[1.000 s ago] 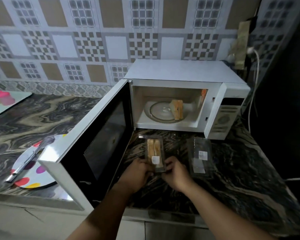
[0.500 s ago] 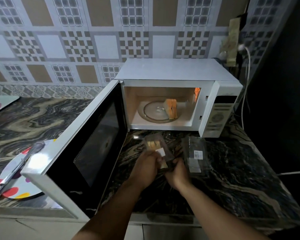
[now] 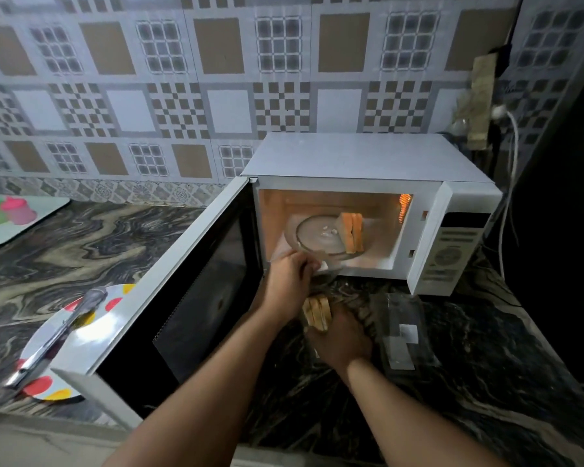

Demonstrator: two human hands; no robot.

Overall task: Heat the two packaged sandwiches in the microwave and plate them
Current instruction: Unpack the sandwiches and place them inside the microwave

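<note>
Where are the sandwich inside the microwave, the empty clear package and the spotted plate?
sandwich in the microwave point(image 3: 351, 232), head view, its upright cut side.
empty clear package point(image 3: 406, 332), head view, near its white label.
spotted plate point(image 3: 98, 326), head view, bare white patch.

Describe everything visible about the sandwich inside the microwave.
The sandwich is an unwrapped stack of pale bread slices, tinted orange by the cavity light. It stands on edge on the right part of the glass turntable inside the open microwave. Neither hand touches it; its filling cannot be made out.

The left hand point(image 3: 289, 281) has lifted the clear wrapper point(image 3: 324, 264) off the sandwich point(image 3: 316, 313).
</note>
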